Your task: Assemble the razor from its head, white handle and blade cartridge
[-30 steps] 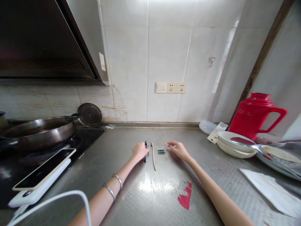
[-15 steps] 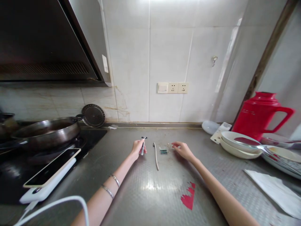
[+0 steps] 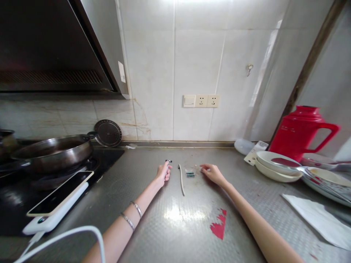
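1. Left hand (image 3: 162,174): closed around the razor (image 3: 169,161), left of the pale stick (image 3: 181,181). Fingers now cover more handle than before, suggesting a firmer working grip.
2. Right hand (image 3: 214,173): curled near the small pack (image 3: 190,175); cannot tell whether it holds anything.
3. Flask (image 3: 297,133) lettering, hood label (image 3: 121,71): illegible.

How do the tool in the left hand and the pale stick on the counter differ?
The tool is held in the left hand; the stick lies on the counter. The tool's head looks mostly black; the stick is mostly pale. The hand partly hides the tool; the stick is uncovered. Both show dark far ends.
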Tool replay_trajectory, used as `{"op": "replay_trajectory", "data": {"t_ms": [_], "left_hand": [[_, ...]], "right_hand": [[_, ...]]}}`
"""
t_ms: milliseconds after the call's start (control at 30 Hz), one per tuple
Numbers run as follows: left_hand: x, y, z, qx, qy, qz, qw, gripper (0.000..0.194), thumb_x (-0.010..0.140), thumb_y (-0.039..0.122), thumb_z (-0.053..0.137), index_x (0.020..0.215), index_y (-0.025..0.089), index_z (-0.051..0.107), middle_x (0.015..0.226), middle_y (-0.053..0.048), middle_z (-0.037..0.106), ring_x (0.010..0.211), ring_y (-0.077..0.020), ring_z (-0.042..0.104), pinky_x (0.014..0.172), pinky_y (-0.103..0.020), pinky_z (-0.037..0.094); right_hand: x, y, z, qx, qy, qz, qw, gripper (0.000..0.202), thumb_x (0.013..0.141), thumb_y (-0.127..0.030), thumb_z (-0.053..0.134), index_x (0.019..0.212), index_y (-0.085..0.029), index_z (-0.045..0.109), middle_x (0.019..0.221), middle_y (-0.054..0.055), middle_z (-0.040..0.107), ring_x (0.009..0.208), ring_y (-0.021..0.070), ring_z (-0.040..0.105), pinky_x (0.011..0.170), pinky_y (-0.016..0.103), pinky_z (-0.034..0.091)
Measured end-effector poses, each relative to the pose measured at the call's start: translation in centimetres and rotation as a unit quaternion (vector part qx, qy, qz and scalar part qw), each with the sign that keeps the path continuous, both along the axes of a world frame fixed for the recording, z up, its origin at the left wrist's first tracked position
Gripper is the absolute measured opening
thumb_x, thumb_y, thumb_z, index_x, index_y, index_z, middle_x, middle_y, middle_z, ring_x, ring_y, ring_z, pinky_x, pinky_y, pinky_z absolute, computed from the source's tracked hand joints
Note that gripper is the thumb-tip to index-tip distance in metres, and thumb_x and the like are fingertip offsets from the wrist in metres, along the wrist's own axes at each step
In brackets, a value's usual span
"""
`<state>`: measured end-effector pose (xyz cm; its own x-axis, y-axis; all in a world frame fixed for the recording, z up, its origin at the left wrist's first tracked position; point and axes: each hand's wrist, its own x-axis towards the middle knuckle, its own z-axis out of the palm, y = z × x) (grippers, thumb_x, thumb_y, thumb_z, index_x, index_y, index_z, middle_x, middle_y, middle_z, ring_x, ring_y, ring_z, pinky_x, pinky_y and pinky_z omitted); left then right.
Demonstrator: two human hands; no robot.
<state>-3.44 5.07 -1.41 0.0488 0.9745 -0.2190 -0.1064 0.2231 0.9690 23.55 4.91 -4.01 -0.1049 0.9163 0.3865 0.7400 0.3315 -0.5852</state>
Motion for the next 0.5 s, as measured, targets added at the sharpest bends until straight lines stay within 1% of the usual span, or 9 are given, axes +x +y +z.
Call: {"op": "replay_trajectory", "data": {"t_ms": [133, 333, 500], "left_hand": [[0.15, -0.07, 0.07, -0.017, -0.018, -0.004, 1.0, 0.036, 0.077, 0.054, 0.038, 0.067, 0.019, 0.039, 0.041, 0.011, 0.027, 0.028, -0.0023, 0.021, 0.035, -0.017, 0.012], [0.24, -0.26, 0.32, -0.028, -0.004, -0.016, 0.999, 0.046, 0.073, 0.063, 0.037, 0.06, 0.02, 0.033, 0.041, 0.011, 0.026, 0.028, -0.0019, 0.02, 0.035, -0.017, 0.012], [0.36, -0.21, 0.33, -0.03, -0.013, -0.007, 0.999, 0.046, 0.075, 0.061, 0.038, 0.055, 0.02, 0.03, 0.039, 0.011, 0.023, 0.027, -0.0025, 0.018, 0.034, -0.018, 0.01]], "right_hand": [[-0.02, 0.02, 0.0, 0.004, -0.006, -0.001, 1.0, 0.032, 0.072, -0.025, 0.045, 0.093, -0.017, 0.068, 0.078, 0.005, 0.07, 0.075, 0.0194, 0.062, 0.074, 0.029, 0.044], [-0.19, -0.22, 0.18, 0.006, -0.009, -0.001, 1.0, 0.032, 0.072, -0.023, 0.045, 0.092, -0.017, 0.068, 0.077, 0.005, 0.07, 0.075, 0.0193, 0.062, 0.073, 0.028, 0.044], [-0.2, -0.23, 0.24, 0.005, -0.005, 0.0, 1.0, 0.032, 0.072, -0.022, 0.044, 0.092, -0.017, 0.068, 0.077, 0.005, 0.07, 0.075, 0.0192, 0.062, 0.074, 0.029, 0.044]]}}
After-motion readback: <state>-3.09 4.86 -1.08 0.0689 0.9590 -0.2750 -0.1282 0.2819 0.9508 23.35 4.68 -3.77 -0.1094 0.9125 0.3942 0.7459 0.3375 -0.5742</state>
